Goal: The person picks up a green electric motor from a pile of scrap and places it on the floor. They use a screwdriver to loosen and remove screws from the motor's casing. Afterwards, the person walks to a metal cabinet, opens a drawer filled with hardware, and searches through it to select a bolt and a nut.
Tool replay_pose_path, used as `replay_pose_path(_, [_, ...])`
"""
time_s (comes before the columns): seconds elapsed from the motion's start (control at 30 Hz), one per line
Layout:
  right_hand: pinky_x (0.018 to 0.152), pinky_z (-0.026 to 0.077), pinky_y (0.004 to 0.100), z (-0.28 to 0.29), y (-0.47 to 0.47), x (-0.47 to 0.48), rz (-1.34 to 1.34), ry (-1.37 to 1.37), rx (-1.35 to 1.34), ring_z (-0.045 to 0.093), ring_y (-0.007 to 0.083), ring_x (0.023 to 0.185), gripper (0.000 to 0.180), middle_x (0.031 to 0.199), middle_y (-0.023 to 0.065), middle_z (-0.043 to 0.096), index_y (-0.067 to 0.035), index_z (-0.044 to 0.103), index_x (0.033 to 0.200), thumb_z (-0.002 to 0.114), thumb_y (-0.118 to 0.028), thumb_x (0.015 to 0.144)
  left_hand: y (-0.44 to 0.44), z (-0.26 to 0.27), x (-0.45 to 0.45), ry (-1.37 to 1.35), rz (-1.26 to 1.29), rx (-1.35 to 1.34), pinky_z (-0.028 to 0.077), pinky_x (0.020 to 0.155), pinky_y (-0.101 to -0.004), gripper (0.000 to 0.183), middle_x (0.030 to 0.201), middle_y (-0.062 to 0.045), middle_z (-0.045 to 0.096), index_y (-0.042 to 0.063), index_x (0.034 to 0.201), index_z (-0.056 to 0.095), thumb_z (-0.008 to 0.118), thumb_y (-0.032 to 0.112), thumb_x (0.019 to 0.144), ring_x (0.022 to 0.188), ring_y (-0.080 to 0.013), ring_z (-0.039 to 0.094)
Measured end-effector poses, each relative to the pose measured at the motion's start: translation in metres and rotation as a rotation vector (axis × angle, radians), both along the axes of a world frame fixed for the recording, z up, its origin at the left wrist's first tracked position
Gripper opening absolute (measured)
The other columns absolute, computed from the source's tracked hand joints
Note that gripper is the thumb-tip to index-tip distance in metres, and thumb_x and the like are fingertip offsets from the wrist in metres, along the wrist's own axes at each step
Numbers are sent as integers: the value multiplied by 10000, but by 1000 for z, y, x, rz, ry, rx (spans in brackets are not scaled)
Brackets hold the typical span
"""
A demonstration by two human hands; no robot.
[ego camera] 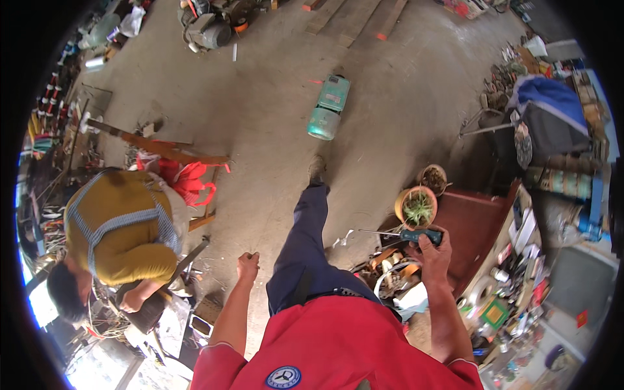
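Observation:
My right hand (435,253) grips the dark green handle of a screwdriver (414,236). The metal shaft points left, across the front of my body. Curled and low on my left side, my left hand (248,266) hangs over the floor; whether something small is pinched in its fingers cannot be made out. On the concrete floor ahead of my shoe lies a green electric motor (329,108) with a box on its upper side. A potted plant (417,207) stands just beyond the screwdriver.
At left a person (122,229) in a mustard top bends over a cluttered bench. A wooden frame (161,148) with a red bag (187,178) stands near them. Another motor (212,31) and planks (358,22) lie farther off. A dark red board (473,234) and littered shelves flank my right.

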State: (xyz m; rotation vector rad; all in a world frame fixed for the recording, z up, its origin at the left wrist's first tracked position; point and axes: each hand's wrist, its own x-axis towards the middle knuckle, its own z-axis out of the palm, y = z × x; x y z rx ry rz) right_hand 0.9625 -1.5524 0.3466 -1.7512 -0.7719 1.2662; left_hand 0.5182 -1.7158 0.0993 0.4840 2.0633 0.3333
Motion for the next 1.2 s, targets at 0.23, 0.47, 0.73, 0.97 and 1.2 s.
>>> replay_pose_path(0.23, [837, 553, 354, 12, 204, -54, 210, 132, -144, 611, 189, 959, 329, 1120, 118, 615, -14, 475, 1153, 674, -43, 892, 124, -117, -24, 124, -107, -44, 465, 503, -349, 234, 666, -101, 641, -5, 844, 682, 708, 220, 786, 560, -189, 597])
replay_pose_path(0.47, [673, 512, 235, -32, 380, 6, 469, -90, -80, 642, 129, 828, 376, 1121, 122, 658, -26, 482, 1177, 706, -119, 890, 478, 13, 76, -275, 225, 236, 513, 730, -361, 417, 892, -121, 688, 26, 1186, 599, 668, 250, 841, 799, -212, 650])
replay_pose_path(0.73, [858, 523, 284, -131, 589, 20, 1074, -131, -291, 618, 167, 974, 352, 1169, 148, 622, -7, 454, 1202, 648, -17, 908, 450, -63, 146, 143, 542, 95, 510, 782, -353, 441, 906, -117, 687, 64, 1240, 606, 680, 247, 846, 837, -226, 659])
replay_pose_path(0.97, [892, 536, 328, -288, 698, 10, 1368, -172, -157, 614, 197, 1019, 397, 1187, 173, 587, -26, 427, 1249, 653, -117, 935, 479, -207, 280, 67, 495, -127, 473, 977, -423, 654, 1259, -201, 554, 106, 1391, 484, 727, 322, 823, 1173, -345, 564])
replay_pose_path(1.2, [934, 482, 322, -417, 686, -74, 1767, -86, 118, 593, 212, 1080, 494, 1179, 208, 595, 6, 365, 1289, 668, -118, 919, 543, -381, 271, 333, 615, 33, 373, 1094, -427, 933, 1466, -256, 343, -2, 1475, 280, 781, 345, 769, 1340, -397, 391])
